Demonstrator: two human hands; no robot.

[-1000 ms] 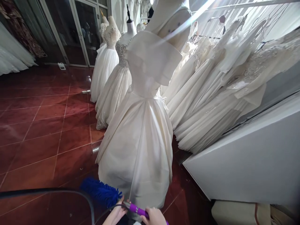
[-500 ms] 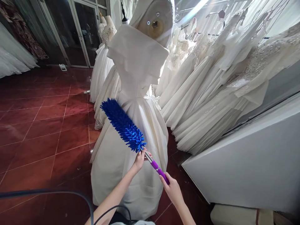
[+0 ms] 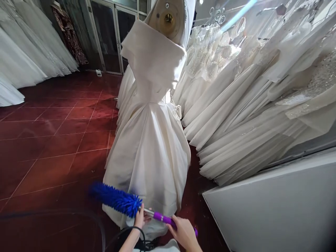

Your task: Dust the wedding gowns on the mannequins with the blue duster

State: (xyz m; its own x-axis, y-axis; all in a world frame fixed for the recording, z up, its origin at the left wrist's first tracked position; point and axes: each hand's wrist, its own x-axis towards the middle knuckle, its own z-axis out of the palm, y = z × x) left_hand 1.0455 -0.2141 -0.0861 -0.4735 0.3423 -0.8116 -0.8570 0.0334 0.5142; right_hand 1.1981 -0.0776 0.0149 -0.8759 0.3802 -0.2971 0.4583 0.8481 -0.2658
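While the right hand point(image 3: 182, 231) grips the purple handle point(image 3: 165, 219) of the long, shaggy blue duster point(image 3: 123, 203), the left hand point(image 3: 140, 218) holds its silver metal shaft point(image 3: 149, 212), the fluffy head point(image 3: 111, 196) lying toward ten o'clock from there.

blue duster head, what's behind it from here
Behind the blue duster head show parts of the red tiled floor and the white satin gown's skirt. The patches directly behind it are covered.

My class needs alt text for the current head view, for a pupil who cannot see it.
The left hand holds the silver shaft of a fluffy blue duster, the right hand its purple handle. Beyond, a mannequin wears a white gown above red floor tiles; more white dresses hang at right.
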